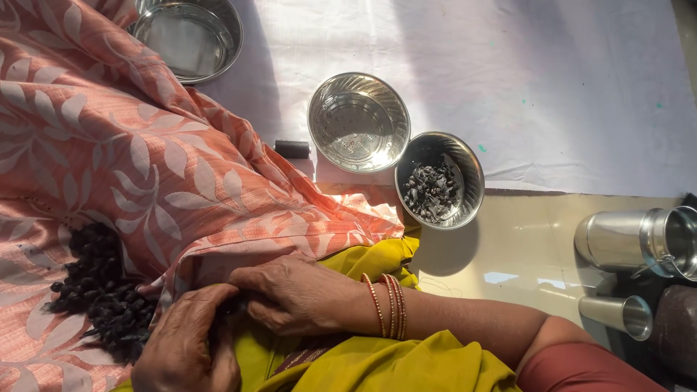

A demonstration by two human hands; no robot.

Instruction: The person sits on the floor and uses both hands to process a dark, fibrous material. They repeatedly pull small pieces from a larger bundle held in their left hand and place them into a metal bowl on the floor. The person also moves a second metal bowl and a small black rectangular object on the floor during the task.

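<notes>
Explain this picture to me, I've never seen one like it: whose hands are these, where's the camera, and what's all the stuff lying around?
There is no machine here. A camera worn on a person's head looks down at their own lap. The left hand and right hand meet over peach leaf-print cloth, beside a pile of small dark pieces; whether the fingers hold one is hidden. On the white sheet sit an empty steel bowl and a bowl of dark bits. A steel tumbler lies at the right.
</notes>
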